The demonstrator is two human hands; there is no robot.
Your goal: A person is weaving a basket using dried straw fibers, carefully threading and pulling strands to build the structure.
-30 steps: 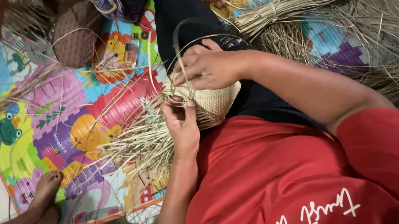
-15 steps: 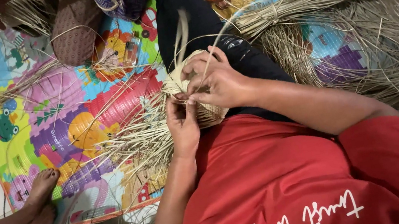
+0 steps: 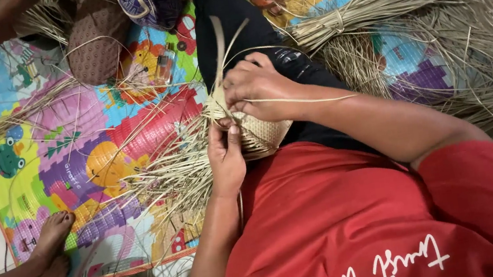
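A small, pale, partly woven straw piece [image 3: 262, 133] rests on my lap over my black trousers [image 3: 225, 21]. My left hand [image 3: 227, 157] pinches its near edge, fingers closed where loose strands [image 3: 169, 174] fan out to the left. My right hand [image 3: 258, 86] lies on top of the piece and grips a thin straw strand [image 3: 317, 98] that runs off to the right. Another strand stands upright just above my right hand.
A colourful puzzle mat [image 3: 71, 155] covers the floor. A big tied bundle of dry straw [image 3: 410, 28] lies at the right. Another person's foot [image 3: 50, 234] rests at the lower left. A brown cushion [image 3: 97, 37] and a purple bag [image 3: 146, 2] sit at the top.
My right hand has shifted slightly on the woven piece and drawn one strand out to the right. My left hand stays pinched at the weave's edge.
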